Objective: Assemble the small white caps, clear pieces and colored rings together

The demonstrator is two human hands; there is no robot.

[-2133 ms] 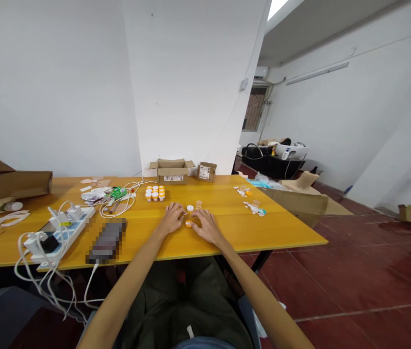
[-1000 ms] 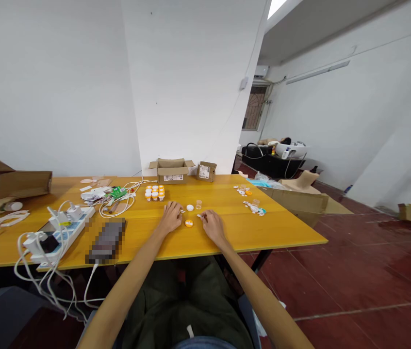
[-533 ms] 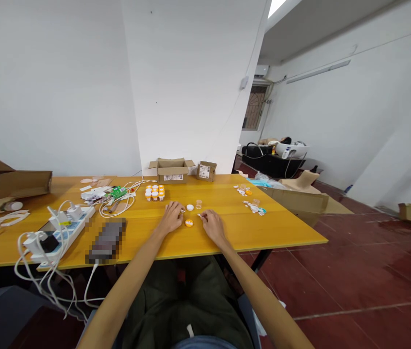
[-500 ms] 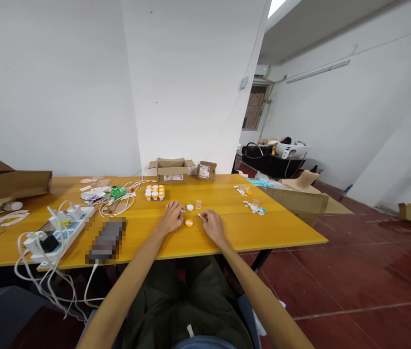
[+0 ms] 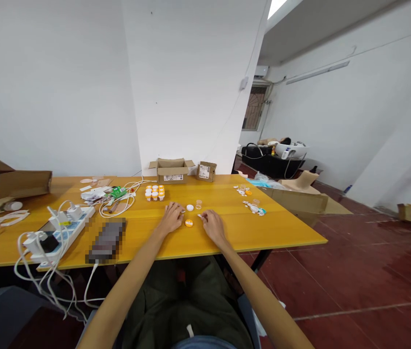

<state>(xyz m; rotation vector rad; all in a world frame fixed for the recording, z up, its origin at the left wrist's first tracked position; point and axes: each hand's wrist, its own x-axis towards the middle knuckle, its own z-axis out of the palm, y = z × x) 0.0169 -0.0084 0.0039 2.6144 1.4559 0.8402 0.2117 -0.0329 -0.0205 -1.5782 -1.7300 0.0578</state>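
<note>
My left hand (image 5: 172, 217) rests on the yellow table (image 5: 227, 228), its fingers curled round a tiny pale piece. My right hand (image 5: 212, 223) lies a little to the right, pinching a small white piece at its fingertips. Between the hands sits a small orange cap (image 5: 189, 223). Just beyond it are a white cap (image 5: 189, 207) and a small clear cup (image 5: 198, 204). Farther back stands a cluster of orange and white capped vials (image 5: 155, 192).
Two open cardboard boxes (image 5: 172, 170) stand at the table's far edge. A power strip with white cables (image 5: 59, 228) and a blurred dark device (image 5: 107, 241) lie at left. More small caps (image 5: 253, 207) lie at right. Cardboard boxes (image 5: 300, 198) sit beyond the table's right end.
My right hand drew back from the orange cap to the right and closed on a small white piece. My left hand has barely moved.
</note>
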